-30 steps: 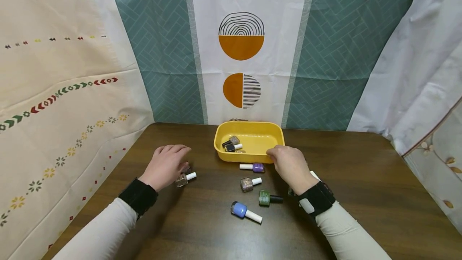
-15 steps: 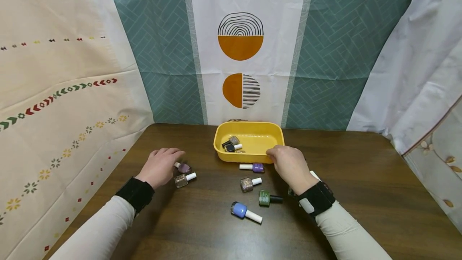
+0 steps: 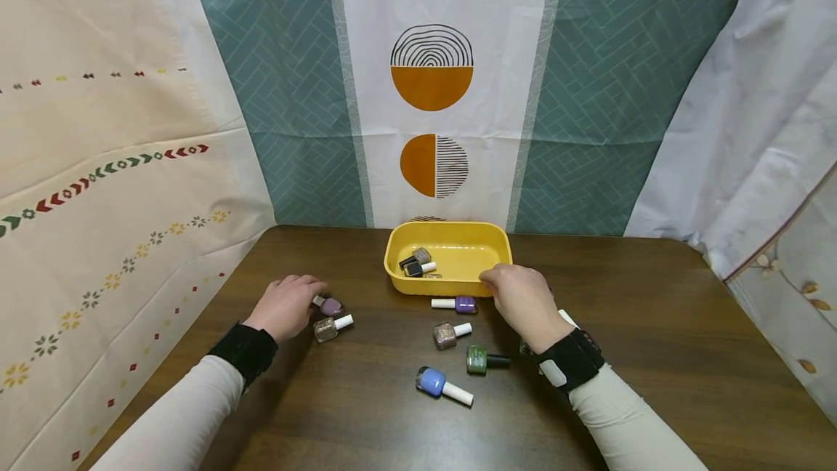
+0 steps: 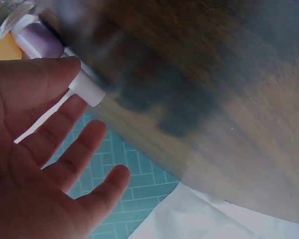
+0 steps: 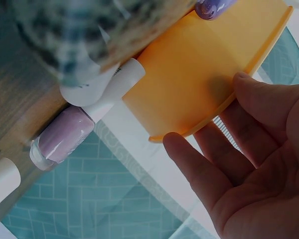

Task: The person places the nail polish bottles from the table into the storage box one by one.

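On the left of the table, my left hand [image 3: 282,309] pinches the white cap [image 4: 87,88] of a mauve nail polish bottle [image 3: 331,307] between thumb and index finger. The other fingers are spread apart. A glittery nail polish bottle [image 3: 325,330] with a white cap lies just in front of it. My right hand [image 3: 525,305] holds the near right rim of a yellow basket [image 3: 458,287], thumb on one side and fingers on the other. Inside the basket, at its left, lie several polish bottles [image 3: 415,267].
A purple bottle [image 3: 466,304] lies against the basket's front. Nearer are a glitter bottle [image 3: 445,336], a green one [image 3: 477,360] and a blue one [image 3: 431,381]. Another mauve bottle [image 5: 67,133] lies by my right wrist, partly hidden in the head view. Curtains [image 3: 301,93] hang behind the table.
My left hand has drawn back to the left, from over the mauve bottle to its cap, uncovering the bottle. The right hand stays on the basket rim. The head view has shifted slightly.
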A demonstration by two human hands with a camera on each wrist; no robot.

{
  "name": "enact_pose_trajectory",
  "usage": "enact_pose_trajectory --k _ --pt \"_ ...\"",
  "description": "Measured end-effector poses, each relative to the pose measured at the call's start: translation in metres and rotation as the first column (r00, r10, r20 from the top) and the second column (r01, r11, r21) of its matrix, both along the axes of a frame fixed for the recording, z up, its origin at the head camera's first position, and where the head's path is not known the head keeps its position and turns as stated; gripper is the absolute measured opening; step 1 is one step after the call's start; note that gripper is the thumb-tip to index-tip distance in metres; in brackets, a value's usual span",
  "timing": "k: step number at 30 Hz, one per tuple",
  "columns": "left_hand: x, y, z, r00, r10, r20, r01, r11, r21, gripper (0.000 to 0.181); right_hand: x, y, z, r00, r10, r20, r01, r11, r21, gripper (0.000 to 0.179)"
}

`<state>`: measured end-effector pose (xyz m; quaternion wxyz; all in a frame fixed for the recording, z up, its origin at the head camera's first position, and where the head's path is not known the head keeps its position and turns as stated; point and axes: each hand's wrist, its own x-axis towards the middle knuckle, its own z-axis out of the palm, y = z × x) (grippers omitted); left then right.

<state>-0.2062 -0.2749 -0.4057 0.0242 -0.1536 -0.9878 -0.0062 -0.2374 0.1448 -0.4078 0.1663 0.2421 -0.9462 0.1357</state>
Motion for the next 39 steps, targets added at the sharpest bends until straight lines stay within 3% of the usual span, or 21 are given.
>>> enact_pose_trajectory --k 5,18,39 --pt "0.000 -0.001 -0.002 1.000 0.008 -0.007 -0.008 1.000 -0.004 0.040 0.000 -0.001 0.000 1.000 -0.007 0.001 0.007 1.000 0.006 0.012" --pt "-0.003 -0.008 -0.010 0.995 -0.004 -0.099 0.004 1.000 0.001 0.028 -0.001 0.000 -0.001 1.000 -0.012 0.004 0.012 1.000 0.013 0.013" --pt "-0.006 -0.007 -0.011 0.997 -0.007 -0.074 0.007 1.000 -0.004 0.020 0.000 0.000 0.000 1.000 -0.010 0.001 0.010 1.000 0.015 0.011"
